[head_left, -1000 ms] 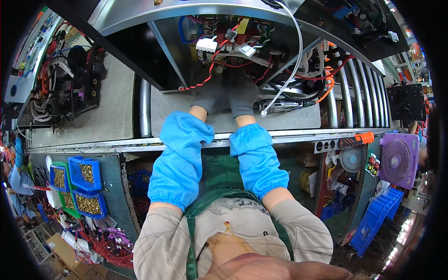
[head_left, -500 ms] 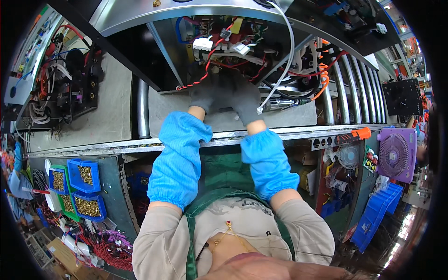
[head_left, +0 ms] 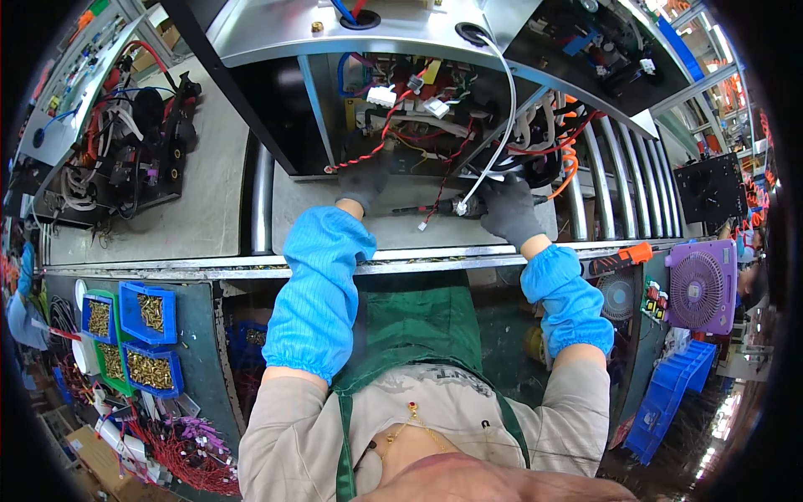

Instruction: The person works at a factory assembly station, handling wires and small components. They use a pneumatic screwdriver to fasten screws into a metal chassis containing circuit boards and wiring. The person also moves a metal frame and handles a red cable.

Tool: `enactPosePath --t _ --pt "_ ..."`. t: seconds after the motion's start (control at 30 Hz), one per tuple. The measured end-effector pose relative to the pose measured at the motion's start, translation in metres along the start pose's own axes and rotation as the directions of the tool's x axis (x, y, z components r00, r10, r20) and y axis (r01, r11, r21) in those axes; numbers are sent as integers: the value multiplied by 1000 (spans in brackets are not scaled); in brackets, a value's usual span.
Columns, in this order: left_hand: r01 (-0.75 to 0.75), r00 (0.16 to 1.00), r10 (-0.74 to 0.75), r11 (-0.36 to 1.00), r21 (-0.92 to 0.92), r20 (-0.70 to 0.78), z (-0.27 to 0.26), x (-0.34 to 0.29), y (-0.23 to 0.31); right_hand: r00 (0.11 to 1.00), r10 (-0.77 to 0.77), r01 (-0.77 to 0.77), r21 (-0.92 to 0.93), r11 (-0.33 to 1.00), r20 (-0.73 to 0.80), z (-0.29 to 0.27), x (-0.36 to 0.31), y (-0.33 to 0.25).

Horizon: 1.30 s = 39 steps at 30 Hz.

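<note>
Dark, slim-tipped driver [head_left: 446, 207] sits in the right hand [head_left: 512, 211], grip closed; the left hand's [head_left: 365, 181] I cannot tell.

Beige shirt [head_left: 378, 400], chest, near centre: large dark printed lettering [head_left: 456, 383], creased along the cloth | purple fan [head_left: 709, 289], right: small pale label [head_left: 693, 291] on the hub, too small to read | blue bin [head_left: 673, 397], near right: pale mark [head_left: 649, 420] on the side, too small to make out

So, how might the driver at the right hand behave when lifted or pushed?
The driver is probably stiff, given its straight shaft. Its rounded body could roll if the right hand let go. The curved orange hose behind it looks flexible and may tug.
</note>
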<state>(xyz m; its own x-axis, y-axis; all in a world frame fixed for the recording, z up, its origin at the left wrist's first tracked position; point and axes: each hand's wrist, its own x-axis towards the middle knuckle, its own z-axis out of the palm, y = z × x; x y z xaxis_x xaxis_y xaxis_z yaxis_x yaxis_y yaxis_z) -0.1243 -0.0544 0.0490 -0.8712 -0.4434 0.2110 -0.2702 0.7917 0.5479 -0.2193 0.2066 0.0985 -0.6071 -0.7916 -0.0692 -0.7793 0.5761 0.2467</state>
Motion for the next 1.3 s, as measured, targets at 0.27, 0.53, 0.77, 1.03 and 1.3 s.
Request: enactPosePath --t 0.27,0.53,0.77,1.03,1.3 --pt "97 993 -96 995 -4 72 1 4 -6 894 82 -223 280 934 440 -36 -61 1" --pt "65 998 -66 997 31 21 4 8 1 686 -536 -655 96 -750 492 -17 -181 -45" --pt "89 992 -85 995 -37 89 -15 2 5 934 -319 -358 457 -814 162 -45 -137 -96" --pt "115 979 -69 965 -235 192 6 17 -19 938 4 -282 767 -577 347 -76 -85 -126" --pt "252 968 -182 737 -627 175 38 13 -24 928 36 -318 838 -443 371 -69 -77 -127"
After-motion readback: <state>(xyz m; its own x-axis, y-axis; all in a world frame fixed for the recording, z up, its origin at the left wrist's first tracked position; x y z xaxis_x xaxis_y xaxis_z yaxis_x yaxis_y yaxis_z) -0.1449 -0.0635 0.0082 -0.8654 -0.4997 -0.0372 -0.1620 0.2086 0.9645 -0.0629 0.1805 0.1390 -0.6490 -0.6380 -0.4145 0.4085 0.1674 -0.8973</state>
